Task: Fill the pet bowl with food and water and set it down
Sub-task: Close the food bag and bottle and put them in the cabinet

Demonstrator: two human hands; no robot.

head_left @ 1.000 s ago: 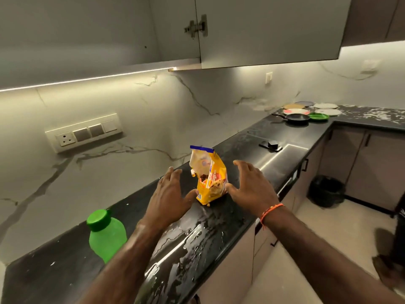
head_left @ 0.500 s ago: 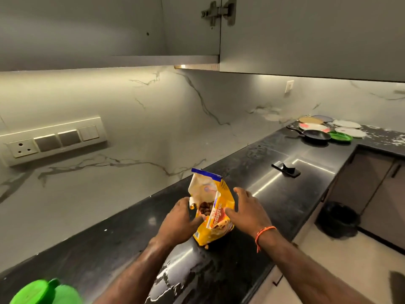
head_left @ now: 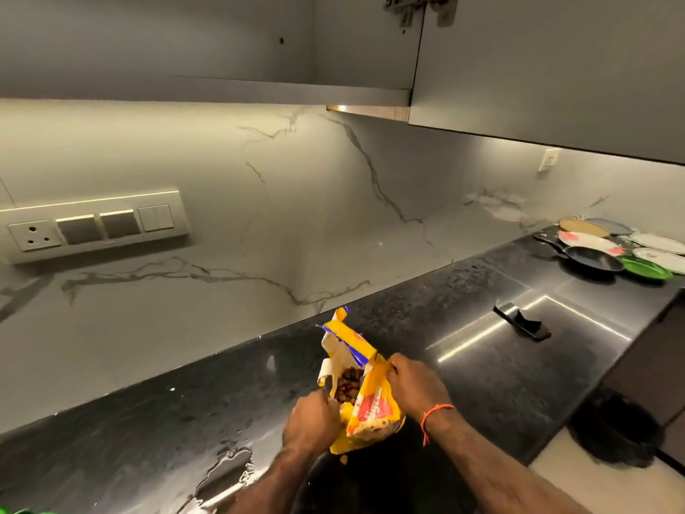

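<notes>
A yellow pet food bag [head_left: 374,406] with a blue top strip stands open on the black countertop [head_left: 148,439], brown kibble showing in its mouth. My left hand [head_left: 311,421] grips the bag's left side. My right hand [head_left: 415,387], with an orange thread at the wrist, pinches the bag's right top edge. Below the bag a dark rounded shape [head_left: 370,484] lies between my forearms; I cannot tell whether it is the bowl. One kibble piece [head_left: 343,459] lies by its rim. Only a sliver of the green bottle [head_left: 22,510] shows at the bottom left corner.
Water is spilled on the counter [head_left: 226,473] near my left forearm. A black faucet [head_left: 522,322] sits at the covered sink to the right. Plates and a black pan [head_left: 593,258] lie at the far right. A dark bin [head_left: 615,432] stands on the floor. Cabinets hang overhead.
Both hands closed in on the standing bag and took hold of it, then pulled its top open wider. My view moved closer, and the green bottle slid almost out of frame.
</notes>
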